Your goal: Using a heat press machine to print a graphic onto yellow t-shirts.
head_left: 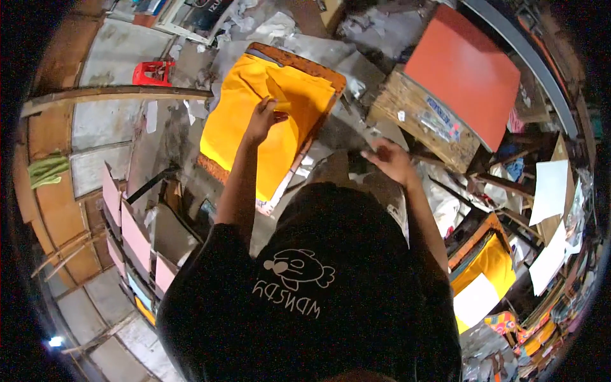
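Note:
A bright yellow sheet (234,111), perhaps cloth, lies over a worn brown board (337,80) in front of me. It hangs past the board's left side and its near corner. My left hand (266,120) is over the middle of the sheet, its fingers closed on a raised fold. Right of the board, my right hand (391,162) is in the air with fingers loosely curled and apart, and I see nothing in it. The nearest thing to it is a wooden block (410,114) with an orange-red flat panel (468,76) on top.
A red plastic item (153,73) sits at the far left beside a long wooden strip (121,93). Pink panels (135,232) stand at left. At right are another yellow sheet (496,262) in a brown-edged stack and white sheets (550,184). Scraps litter the far floor.

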The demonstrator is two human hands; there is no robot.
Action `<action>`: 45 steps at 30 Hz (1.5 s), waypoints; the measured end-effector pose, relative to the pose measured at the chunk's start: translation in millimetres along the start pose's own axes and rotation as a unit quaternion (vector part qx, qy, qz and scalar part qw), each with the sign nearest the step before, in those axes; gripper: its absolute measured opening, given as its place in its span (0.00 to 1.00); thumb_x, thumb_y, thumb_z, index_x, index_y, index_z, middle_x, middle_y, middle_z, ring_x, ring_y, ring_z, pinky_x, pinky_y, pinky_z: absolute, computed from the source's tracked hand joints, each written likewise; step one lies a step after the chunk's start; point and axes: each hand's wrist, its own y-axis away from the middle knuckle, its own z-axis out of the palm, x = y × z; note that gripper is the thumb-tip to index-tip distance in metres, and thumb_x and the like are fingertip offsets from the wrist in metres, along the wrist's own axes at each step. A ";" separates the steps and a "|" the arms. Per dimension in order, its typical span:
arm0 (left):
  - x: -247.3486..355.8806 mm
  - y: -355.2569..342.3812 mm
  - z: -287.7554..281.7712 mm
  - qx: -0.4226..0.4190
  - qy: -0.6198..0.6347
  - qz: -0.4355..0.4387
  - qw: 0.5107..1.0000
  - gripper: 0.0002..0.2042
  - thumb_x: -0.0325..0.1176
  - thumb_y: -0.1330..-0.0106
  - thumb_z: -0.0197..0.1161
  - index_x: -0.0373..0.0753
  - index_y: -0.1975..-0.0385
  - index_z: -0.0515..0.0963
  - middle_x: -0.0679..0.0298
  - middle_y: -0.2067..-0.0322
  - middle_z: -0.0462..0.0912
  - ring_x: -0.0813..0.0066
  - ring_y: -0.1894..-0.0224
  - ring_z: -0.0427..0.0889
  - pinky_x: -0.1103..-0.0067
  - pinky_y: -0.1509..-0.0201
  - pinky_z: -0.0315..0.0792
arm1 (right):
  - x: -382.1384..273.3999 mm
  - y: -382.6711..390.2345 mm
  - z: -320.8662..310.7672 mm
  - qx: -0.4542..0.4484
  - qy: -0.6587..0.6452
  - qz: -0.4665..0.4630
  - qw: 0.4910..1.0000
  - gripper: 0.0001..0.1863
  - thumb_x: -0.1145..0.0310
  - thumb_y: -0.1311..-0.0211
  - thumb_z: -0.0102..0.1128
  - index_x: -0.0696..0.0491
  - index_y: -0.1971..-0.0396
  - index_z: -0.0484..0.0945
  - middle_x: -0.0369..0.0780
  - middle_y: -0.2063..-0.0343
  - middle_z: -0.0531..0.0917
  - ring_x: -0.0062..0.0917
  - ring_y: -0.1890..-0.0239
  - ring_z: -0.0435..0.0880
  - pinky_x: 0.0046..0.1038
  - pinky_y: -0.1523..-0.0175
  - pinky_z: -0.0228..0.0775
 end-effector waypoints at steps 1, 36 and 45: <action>8.3 11.8 6.2 0.002 0.031 0.011 0.999 0.20 0.44 0.30 0.56 0.35 0.47 0.66 0.57 0.57 0.77 0.60 0.61 0.83 0.68 0.54 0.79 | -18.0 -30.7 14.9 -0.022 -0.005 -0.033 0.999 0.27 0.56 0.46 0.72 0.57 0.51 0.76 0.41 0.60 0.83 0.23 0.61 0.82 0.27 0.53 0.75; 225.7 129.6 161.8 0.099 0.169 0.314 0.929 0.14 0.45 0.29 0.53 0.41 0.56 0.72 0.64 0.63 0.80 0.69 0.62 0.83 0.70 0.67 0.79 | -78.9 114.2 -202.5 0.259 0.219 -0.144 0.930 0.08 0.70 0.48 0.66 0.59 0.71 0.82 0.46 0.79 0.82 0.34 0.78 0.81 0.29 0.71 0.72; 246.2 62.4 226.1 -0.006 0.161 0.284 0.945 0.11 0.40 0.29 0.55 0.37 0.63 0.74 0.65 0.74 0.78 0.73 0.73 0.81 0.79 0.72 0.74 | -67.3 210.6 -315.6 0.433 0.185 -0.208 0.857 0.07 0.73 0.45 0.66 0.63 0.70 0.82 0.43 0.76 0.77 0.28 0.77 0.78 0.28 0.71 0.68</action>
